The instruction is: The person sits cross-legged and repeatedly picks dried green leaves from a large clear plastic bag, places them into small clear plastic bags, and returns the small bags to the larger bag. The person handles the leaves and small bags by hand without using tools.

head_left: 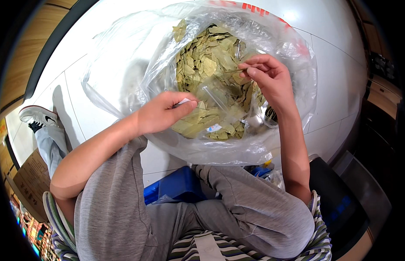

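Note:
A large clear plastic bag [124, 82] lies open before me, filled with dried bay leaves [202, 54] of a dull green-brown. My left hand [167, 111] is closed at the bag's left side, pinching the edge of a small clear plastic bag [215, 93] that spreads over the leaves. Something white shows between thumb and forefinger. Above the right part of the heap, my right hand [270, 78] pinches a thin bay leaf [233, 70] between thumb and fingertips. The small bag's contents are hard to make out through the glare.
White tiled floor [74, 102] surrounds the bag. A blue plastic bin [180, 185] stands between my legs. At the left are another person's shoe [37, 116] and a cardboard box [30, 185]. A black object [337, 204] stands by my right knee.

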